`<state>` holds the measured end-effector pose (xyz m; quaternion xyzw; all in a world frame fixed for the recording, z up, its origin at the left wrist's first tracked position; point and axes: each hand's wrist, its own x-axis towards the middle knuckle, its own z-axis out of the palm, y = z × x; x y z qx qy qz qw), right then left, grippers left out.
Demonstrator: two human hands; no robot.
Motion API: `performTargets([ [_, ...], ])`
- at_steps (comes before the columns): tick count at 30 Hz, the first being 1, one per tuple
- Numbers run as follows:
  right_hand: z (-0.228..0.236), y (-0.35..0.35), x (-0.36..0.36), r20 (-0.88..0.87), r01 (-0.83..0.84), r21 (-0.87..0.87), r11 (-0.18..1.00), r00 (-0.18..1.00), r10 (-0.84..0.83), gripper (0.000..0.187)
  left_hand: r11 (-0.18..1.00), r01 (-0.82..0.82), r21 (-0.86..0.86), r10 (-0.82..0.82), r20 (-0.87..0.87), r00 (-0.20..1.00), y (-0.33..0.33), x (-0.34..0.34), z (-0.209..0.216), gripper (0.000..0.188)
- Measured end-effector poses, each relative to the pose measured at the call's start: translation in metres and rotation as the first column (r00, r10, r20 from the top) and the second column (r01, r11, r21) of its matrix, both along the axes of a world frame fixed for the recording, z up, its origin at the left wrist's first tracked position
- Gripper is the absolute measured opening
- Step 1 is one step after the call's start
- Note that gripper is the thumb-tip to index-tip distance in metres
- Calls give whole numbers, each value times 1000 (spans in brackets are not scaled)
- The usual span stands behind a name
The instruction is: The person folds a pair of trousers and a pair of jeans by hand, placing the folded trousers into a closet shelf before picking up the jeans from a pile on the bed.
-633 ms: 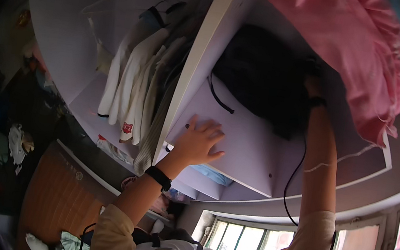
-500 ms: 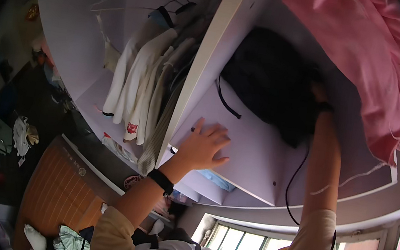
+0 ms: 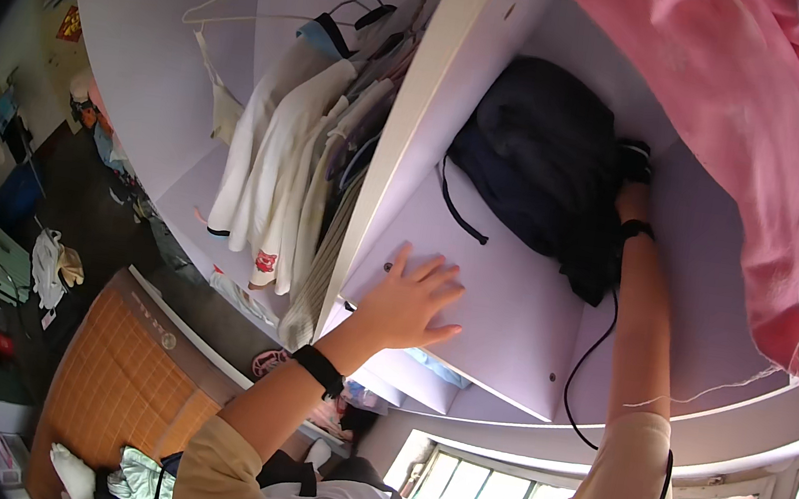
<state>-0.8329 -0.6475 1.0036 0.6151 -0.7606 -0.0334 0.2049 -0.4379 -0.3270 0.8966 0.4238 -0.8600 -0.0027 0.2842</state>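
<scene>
A bulky dark bundle of cloth [image 3: 543, 157], black and navy, lies in a pale lilac shelf compartment [image 3: 501, 319]. A thin black strap [image 3: 462, 212] hangs from its left side. My left hand [image 3: 410, 299] lies flat with fingers spread on the shelf board, apart from the bundle, a black band on its wrist. My right hand [image 3: 634, 198] reaches deep into the compartment at the right end of the bundle. Its fingers are hidden by a small black piece with a light stripe [image 3: 635, 161], so I cannot see whether they grip anything.
Left of the upright divider [image 3: 409, 140], light shirts [image 3: 276, 153] hang on wire hangers. Pink cloth [image 3: 729, 121] drapes down over the upper right. A black cord [image 3: 583, 365] hangs by my right arm. Lower left stands a bed with a brown mat [image 3: 127, 365]; windows [image 3: 489, 489] are below.
The view has shifted slightly and looks sharper and brighter. My left hand still rests on the shelf, and my right hand stays at the bundle's right end.
</scene>
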Motion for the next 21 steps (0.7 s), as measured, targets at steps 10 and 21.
performTargets([
  [10,58,0,23,98,-194,125,973,978,182,72,1000,20,11,-20,9,1000,-1,4,-3,54],
  [21,31,32,-4,534,-80,26,996,844,54,84,999,50,13,-49,-27,998,-2,-6,4,54],
])
